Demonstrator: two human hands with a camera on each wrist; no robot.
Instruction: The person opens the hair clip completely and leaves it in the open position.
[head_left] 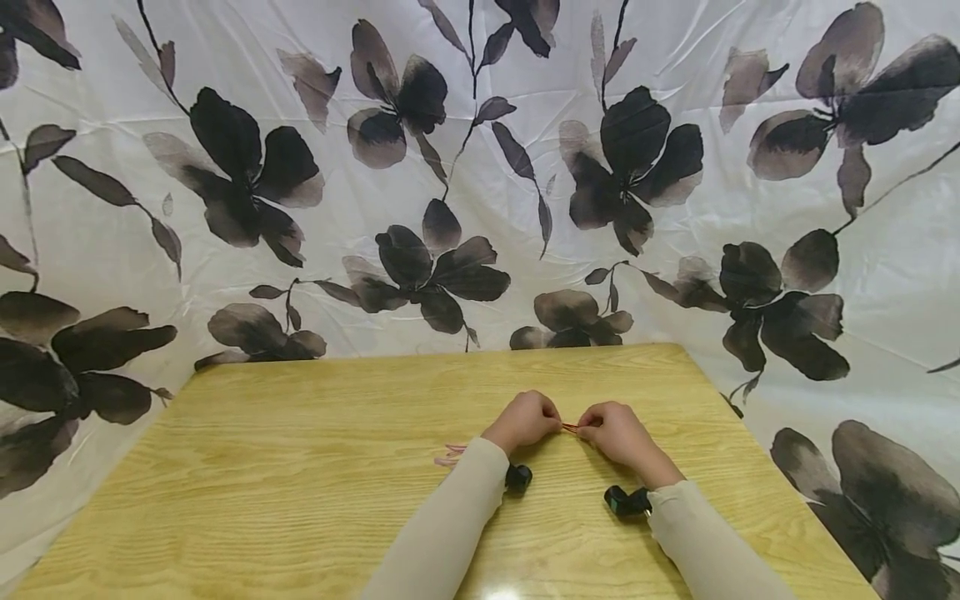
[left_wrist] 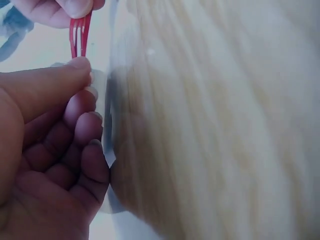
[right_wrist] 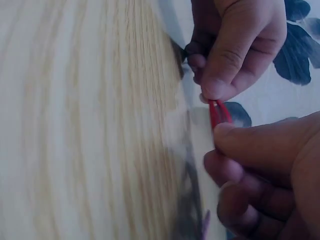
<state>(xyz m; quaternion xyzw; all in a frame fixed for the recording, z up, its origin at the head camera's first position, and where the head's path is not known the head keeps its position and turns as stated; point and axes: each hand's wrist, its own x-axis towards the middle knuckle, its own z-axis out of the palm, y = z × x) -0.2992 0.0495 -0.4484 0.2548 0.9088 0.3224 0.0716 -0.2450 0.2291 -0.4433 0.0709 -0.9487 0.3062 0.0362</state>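
Between both hands a thin red looped band (left_wrist: 80,37) is held with its strands running side by side. My left hand (head_left: 528,418) pinches one end between thumb and fingertips. At the opposite end, my right hand (head_left: 617,432) has the band between thumb and forefinger. Only a short stretch of red shows between the fingertips; both ends are covered by them. In the left wrist view the other fingers of the left hand (left_wrist: 55,135) are curled inward. The hands are close together over the far right part of the wooden table (head_left: 300,467).
Several pink looped strands (head_left: 452,452) lie on the table left of the left forearm, partly hidden by the sleeve. Black wrist devices (head_left: 517,477) show at both wrists. A floral cloth (head_left: 480,167) hangs behind the table's far edge.
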